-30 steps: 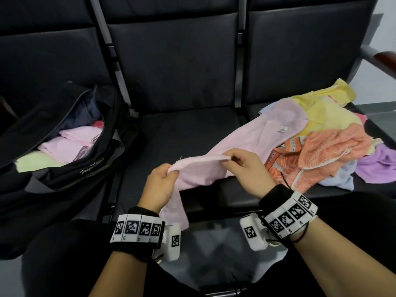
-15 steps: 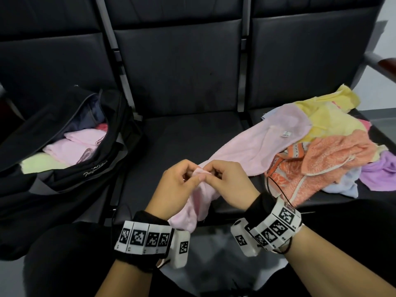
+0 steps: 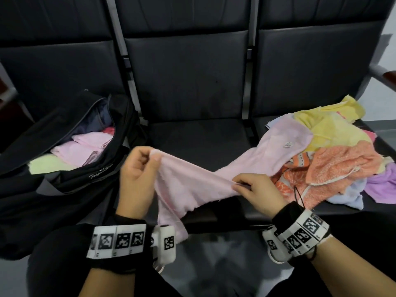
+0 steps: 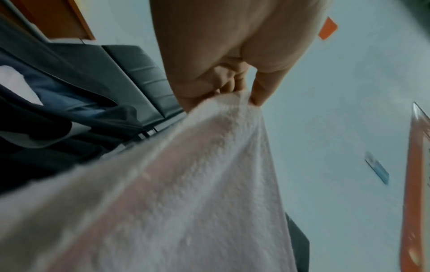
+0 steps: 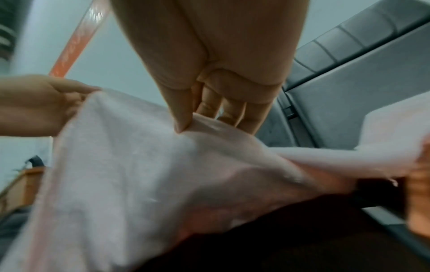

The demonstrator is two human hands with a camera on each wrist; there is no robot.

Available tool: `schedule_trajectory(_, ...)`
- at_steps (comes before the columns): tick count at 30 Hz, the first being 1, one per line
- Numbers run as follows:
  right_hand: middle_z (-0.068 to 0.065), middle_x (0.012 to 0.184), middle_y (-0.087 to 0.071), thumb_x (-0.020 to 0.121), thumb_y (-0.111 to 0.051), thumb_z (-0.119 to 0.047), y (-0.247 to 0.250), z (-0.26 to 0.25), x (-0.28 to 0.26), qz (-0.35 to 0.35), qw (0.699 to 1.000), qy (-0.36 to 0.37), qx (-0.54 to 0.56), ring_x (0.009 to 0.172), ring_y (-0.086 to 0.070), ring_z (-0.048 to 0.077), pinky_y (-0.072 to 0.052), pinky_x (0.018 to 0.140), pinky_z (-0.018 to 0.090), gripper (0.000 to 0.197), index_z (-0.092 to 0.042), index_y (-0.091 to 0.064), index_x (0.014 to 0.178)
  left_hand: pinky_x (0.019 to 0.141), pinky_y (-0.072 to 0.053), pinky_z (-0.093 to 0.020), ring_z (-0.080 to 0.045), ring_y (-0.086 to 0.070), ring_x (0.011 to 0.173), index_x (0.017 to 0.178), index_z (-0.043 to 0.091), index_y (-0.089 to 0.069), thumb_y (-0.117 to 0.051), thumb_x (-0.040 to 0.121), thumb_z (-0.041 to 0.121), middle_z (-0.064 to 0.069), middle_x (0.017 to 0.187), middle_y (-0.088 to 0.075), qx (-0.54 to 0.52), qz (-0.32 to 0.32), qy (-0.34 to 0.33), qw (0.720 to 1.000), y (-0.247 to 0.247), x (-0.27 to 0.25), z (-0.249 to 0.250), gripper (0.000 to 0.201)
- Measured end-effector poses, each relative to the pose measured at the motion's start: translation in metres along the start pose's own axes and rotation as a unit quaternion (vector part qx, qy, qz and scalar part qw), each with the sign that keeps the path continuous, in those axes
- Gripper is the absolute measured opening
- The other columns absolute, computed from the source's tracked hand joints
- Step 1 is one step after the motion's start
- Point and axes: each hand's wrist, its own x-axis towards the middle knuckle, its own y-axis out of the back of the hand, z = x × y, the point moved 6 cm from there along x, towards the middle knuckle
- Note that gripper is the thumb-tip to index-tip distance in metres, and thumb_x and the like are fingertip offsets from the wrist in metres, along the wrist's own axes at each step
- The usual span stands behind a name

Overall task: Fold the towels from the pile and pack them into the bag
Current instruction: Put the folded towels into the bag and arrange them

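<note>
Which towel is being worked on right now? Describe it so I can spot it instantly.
Look at the row of black seats, between the open black bag and the loose towel pile. The pale pink towel stretches from that pile to the person. It alone is lifted, pinched by the left hand and the right hand.

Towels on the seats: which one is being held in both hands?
The pale pink towel. The left hand and right hand pinch its edge; the yellow, orange, purple and blue ones lie untouched in the pile.
</note>
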Motion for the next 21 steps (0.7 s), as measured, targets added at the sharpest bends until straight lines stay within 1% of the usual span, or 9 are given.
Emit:
schedule_trajectory(4,-0.007,0.084,-0.070,0.086,-0.066,-0.009,0.013,0.034,-0.002,-0.001,0.996,-0.041,-0.078,0.081,-0.063,0.013,-0.048,0.077,0.030,0.010,-0.018,-0.070,0.087,0.071,-0.046,-0.019,-0.003,-0.054,0.076,0.088,0.026,-0.060,-0.058,0.092,0.032,0.011,0.082,-0.060,-0.015,0.112,0.020,0.993,0.034,0.011,0.001,0.007)
schedule_trajectory(7,-0.004,0.085,-0.070,0.089,-0.065,-0.012,0.016,0.050,-0.001,0.017,0.990,-0.086,-0.110,0.084,-0.064,0.019,-0.049,0.077,0.035,0.006,-0.017,-0.069,0.087,0.073,-0.043,-0.028,-0.004,-0.049,0.073,0.094,0.015,-0.058,-0.053,0.097,0.022,0.008,0.079,-0.054,0.004,0.172,0.053,0.984,0.046,0.013,-0.011,0.008)
schedule_trajectory(9,-0.004,0.082,-0.069,0.090,-0.064,-0.011,0.020,0.049,0.003,0.048,0.991,-0.093,-0.080,0.081,-0.064,0.019,-0.046,0.074,0.028,0.006,-0.016,-0.067,0.087,0.075,-0.039,-0.032,-0.007,-0.045,0.072,0.094,0.013,-0.057,-0.052,0.096,0.015,0.007,0.077,-0.050,0.020,0.180,0.086,0.980,0.044,0.011,-0.023,0.006)
schedule_trajectory(11,-0.008,0.080,-0.067,0.091,-0.064,-0.008,0.025,0.038,0.009,0.082,0.993,-0.084,-0.027,0.078,-0.062,0.012,-0.041,0.070,0.012,0.010,-0.018,-0.066,0.088,0.074,-0.037,-0.033,-0.009,-0.043,0.071,0.093,0.011,-0.057,-0.052,0.094,0.007,0.004,0.075,-0.049,0.026,0.182,0.114,0.976,0.039,0.007,-0.034,0.007)
schedule_trajectory(13,-0.014,0.077,-0.066,0.091,-0.062,-0.008,0.028,0.015,0.015,0.108,0.992,-0.053,0.037,0.075,-0.060,0.003,-0.039,0.069,0.007,0.016,-0.023,-0.064,0.087,0.070,-0.037,-0.030,-0.008,-0.042,0.067,0.087,0.013,-0.058,-0.052,0.090,0.001,0.003,0.073,-0.049,0.043,0.171,0.130,0.976,0.032,0.003,-0.041,0.014)
schedule_trajectory(16,-0.018,0.077,-0.066,0.093,-0.060,-0.014,0.028,-0.027,0.022,0.116,0.986,0.021,0.120,0.072,-0.060,-0.001,-0.040,0.068,0.007,0.016,-0.026,-0.065,0.084,0.061,-0.035,-0.030,-0.011,-0.041,0.061,0.079,0.021,-0.057,-0.054,0.084,-0.004,0.003,0.066,-0.048,0.069,0.114,0.149,0.980,0.015,-0.002,-0.049,0.026)
schedule_trajectory(18,-0.016,0.074,-0.065,0.095,-0.061,-0.020,0.024,-0.045,0.026,0.107,0.985,0.044,0.127,0.069,-0.059,-0.001,-0.040,0.066,0.008,0.013,-0.024,-0.066,0.083,0.058,-0.033,-0.031,-0.017,-0.041,0.061,0.084,0.022,-0.056,-0.050,0.083,-0.010,-0.002,0.066,-0.048,0.064,0.070,0.159,0.983,-0.001,-0.006,-0.050,0.033)
schedule_trajectory(20,-0.014,0.072,-0.064,0.095,-0.061,-0.021,0.015,-0.050,0.028,0.084,0.988,0.043,0.126,0.067,-0.059,0.001,-0.040,0.065,0.010,0.014,-0.020,-0.066,0.082,0.058,-0.038,-0.030,-0.016,-0.047,0.062,0.096,0.026,-0.059,-0.045,0.083,-0.012,-0.005,0.071,-0.055,0.068,0.009,0.153,0.986,-0.019,-0.010,-0.045,0.043)
schedule_trajectory(21,-0.014,0.073,-0.064,0.096,-0.061,-0.020,0.009,-0.051,0.028,0.067,0.989,0.038,0.128,0.069,-0.060,0.002,-0.041,0.066,0.011,0.015,-0.018,-0.066,0.082,0.062,-0.042,-0.027,-0.014,-0.052,0.066,0.101,0.029,-0.063,-0.045,0.084,-0.011,-0.001,0.076,-0.062,0.079,-0.028,0.145,0.986,-0.027,-0.012,-0.041,0.047)
